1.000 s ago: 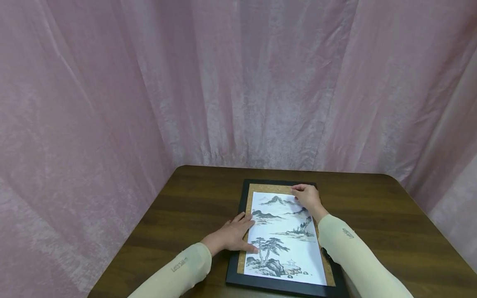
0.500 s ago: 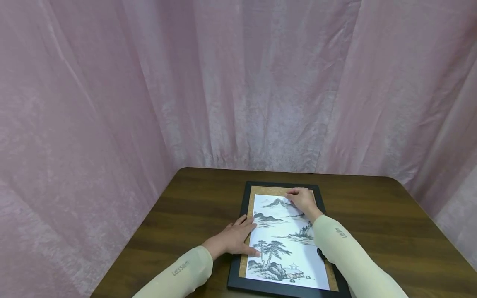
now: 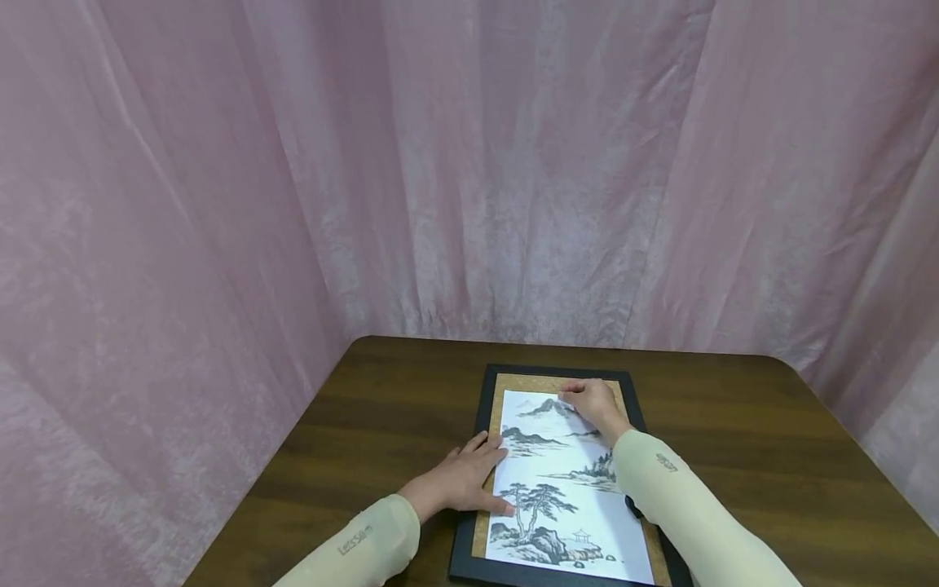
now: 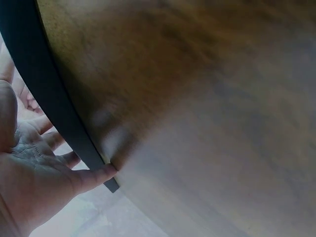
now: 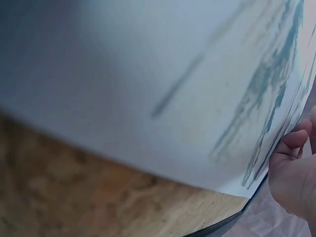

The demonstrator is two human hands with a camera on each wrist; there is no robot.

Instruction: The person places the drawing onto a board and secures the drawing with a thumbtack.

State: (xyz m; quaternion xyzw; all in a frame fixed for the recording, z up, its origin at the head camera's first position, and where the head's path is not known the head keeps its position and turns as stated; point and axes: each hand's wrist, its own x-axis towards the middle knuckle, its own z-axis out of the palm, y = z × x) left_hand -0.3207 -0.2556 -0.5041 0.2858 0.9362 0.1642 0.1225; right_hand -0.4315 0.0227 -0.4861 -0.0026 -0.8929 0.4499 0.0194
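A white sheet with a grey ink landscape painting (image 3: 539,465) lies on a tan cork board (image 3: 528,381) inside a black frame (image 3: 480,399). My left hand (image 3: 462,477) rests with spread fingers on the left border, its thumb tip over the sheet near the painted pines. In the left wrist view the thumb (image 4: 96,178) lies across the black edge. At the sheet's top edge is my right hand (image 3: 596,404), thumb and forefinger drawn together. The right wrist view shows its curled fingers (image 5: 294,143) at the far edge; I cannot tell if something is pinched between them.
The framed board lies on a dark brown wooden table (image 3: 396,399) with rounded far corners. Pink velvet curtains (image 3: 469,179) hang behind and to both sides. A small black thing (image 3: 632,506) shows under the right sleeve.
My right hand has moved left and slightly nearer, from the cork border onto the sheet's top edge. My left hand stays in place; the whole view has shifted slightly.
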